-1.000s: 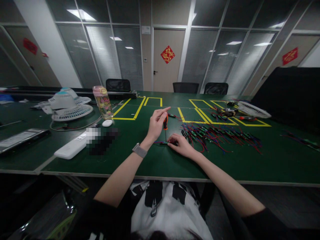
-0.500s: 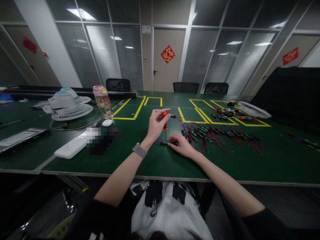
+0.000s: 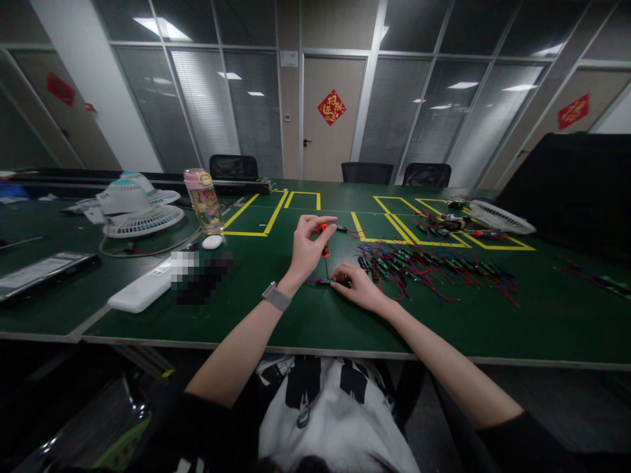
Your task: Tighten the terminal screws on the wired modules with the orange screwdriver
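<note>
1. Left hand (image 3: 309, 246): fingers closed around the screwdriver (image 3: 326, 251), held nearly upright, tip at the board (image 3: 322, 282).
2. Right hand (image 3: 361, 288): fingers pinching the board's three o'clock end.
3. Board: on the worktop (image 3: 296, 325), six o'clock from the screwdriver.
4. Wired pile (image 3: 426, 263): three o'clock from the board.

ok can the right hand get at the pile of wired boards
Probably yes: the pile lies beside the right hand, nothing between, though it appears to hold the small board under the screwdriver.
</note>
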Demonstrator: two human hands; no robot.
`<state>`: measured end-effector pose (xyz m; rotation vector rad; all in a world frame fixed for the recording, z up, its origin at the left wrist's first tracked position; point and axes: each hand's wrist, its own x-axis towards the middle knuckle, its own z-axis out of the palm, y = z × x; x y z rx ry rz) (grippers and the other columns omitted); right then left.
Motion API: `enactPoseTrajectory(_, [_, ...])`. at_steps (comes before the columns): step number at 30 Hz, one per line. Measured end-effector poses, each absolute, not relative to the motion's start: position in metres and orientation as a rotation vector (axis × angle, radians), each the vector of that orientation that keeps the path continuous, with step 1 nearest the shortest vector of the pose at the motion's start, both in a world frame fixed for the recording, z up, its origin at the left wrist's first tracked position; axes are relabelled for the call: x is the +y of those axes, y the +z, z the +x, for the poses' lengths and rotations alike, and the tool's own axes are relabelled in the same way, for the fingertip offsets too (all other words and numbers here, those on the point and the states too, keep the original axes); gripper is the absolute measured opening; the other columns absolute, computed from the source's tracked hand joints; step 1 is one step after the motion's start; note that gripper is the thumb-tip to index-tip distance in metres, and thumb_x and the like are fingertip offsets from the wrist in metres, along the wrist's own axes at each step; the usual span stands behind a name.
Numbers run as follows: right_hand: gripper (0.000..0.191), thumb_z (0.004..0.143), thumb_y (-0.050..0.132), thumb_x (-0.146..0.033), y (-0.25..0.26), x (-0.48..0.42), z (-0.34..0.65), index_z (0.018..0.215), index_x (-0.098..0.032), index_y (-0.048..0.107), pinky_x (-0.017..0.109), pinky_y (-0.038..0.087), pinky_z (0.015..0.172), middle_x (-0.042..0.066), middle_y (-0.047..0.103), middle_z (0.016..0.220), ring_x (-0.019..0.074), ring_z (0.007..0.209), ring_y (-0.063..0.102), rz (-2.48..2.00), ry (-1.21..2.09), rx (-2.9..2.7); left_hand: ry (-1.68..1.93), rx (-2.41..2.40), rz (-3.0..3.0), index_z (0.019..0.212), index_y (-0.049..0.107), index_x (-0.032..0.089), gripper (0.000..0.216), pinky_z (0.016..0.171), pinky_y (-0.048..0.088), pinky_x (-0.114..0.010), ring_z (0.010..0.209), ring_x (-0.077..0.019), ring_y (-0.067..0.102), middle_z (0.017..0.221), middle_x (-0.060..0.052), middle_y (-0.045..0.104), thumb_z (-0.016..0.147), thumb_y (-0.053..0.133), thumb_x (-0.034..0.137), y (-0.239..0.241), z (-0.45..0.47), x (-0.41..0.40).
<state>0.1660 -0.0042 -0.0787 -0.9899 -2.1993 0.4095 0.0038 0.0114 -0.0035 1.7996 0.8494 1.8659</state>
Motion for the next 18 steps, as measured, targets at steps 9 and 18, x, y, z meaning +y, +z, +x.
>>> enactPoseTrajectory(9, [0.006,0.079,0.059,-0.014,-0.0779,-0.0044,0.1660,0.084,-0.016,0.062,0.025,0.043,0.063,0.001,0.054,0.076,0.0128,0.067,0.053,-0.982,0.400,-2.209,1.668,0.659,1.688,0.118,0.061,0.019,0.032,0.085,0.049,-0.030,0.093,-0.0154,0.064,0.104,-0.007,0.068,0.087,0.054,0.025,-0.0021,0.0059,0.0115])
enactPoseTrajectory(18, [0.006,0.079,0.059,-0.015,-0.0780,-0.0045,0.1658,0.084,-0.016,0.063,0.025,0.043,0.063,0.001,0.054,0.076,0.0130,0.067,0.053,-0.990,0.401,-2.209,1.761,0.804,1.834,0.112,0.066,0.025,0.027,0.088,0.046,-0.029,0.100,-0.0154,0.057,0.112,-0.006,0.061,0.087,0.055,0.030,-0.0038,0.0022,0.0137])
